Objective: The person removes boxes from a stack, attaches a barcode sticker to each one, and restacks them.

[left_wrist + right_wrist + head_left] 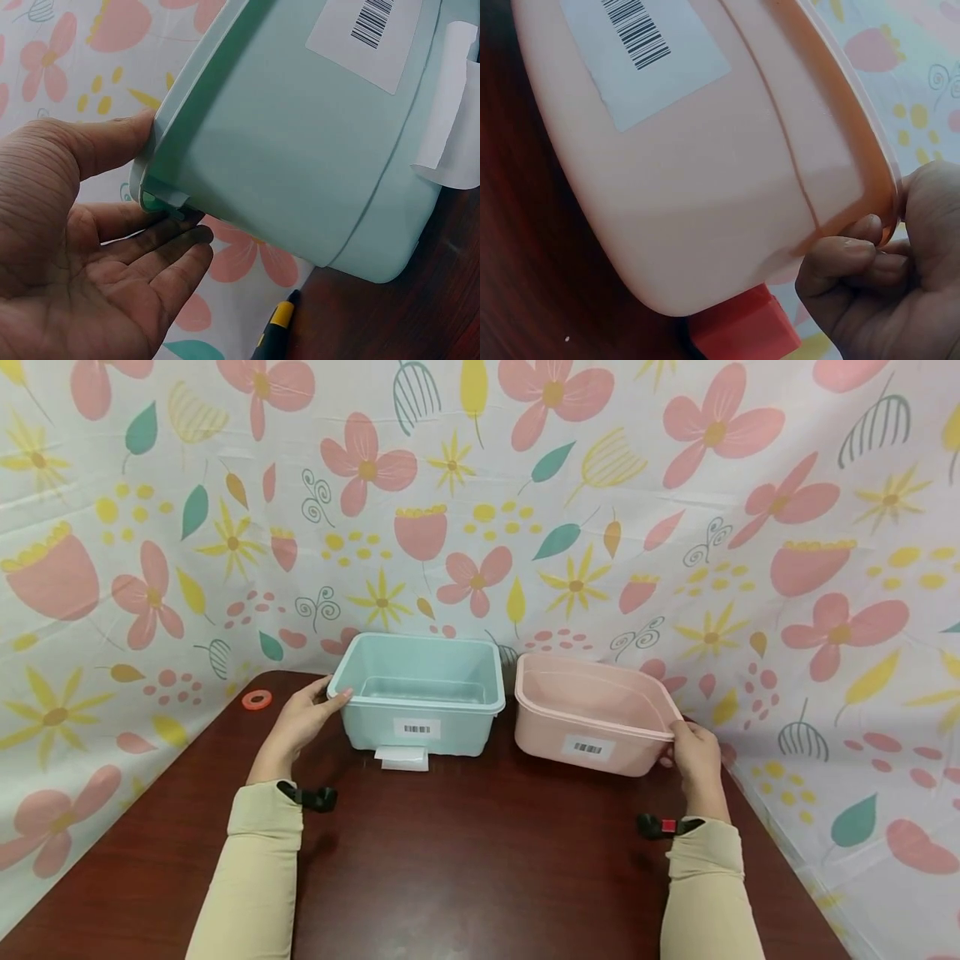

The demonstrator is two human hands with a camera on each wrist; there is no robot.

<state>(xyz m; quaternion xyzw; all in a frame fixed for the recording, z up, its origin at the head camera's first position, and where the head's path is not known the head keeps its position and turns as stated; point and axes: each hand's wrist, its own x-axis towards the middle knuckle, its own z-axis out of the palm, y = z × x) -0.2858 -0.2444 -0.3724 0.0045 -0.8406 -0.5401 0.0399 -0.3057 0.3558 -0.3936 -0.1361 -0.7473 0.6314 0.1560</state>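
My left hand holds the left rim of a light teal plastic bin. In the left wrist view its thumb lies on the rim and the other fingers reach below the rim. To the right, a pink plastic bin is slightly tilted, its right rim gripped by my right hand. The right wrist view shows these fingers curled under that rim. Both bins look empty inside and carry a white barcode label on the front. A white paper-like piece sticks out below the teal bin.
A red-orange ring, like a tape roll, lies at the table's back left. A black and yellow marker-like thing shows near the left hand. Something red sits beside the pink bin. Behind the dark table hangs a floral cloth.
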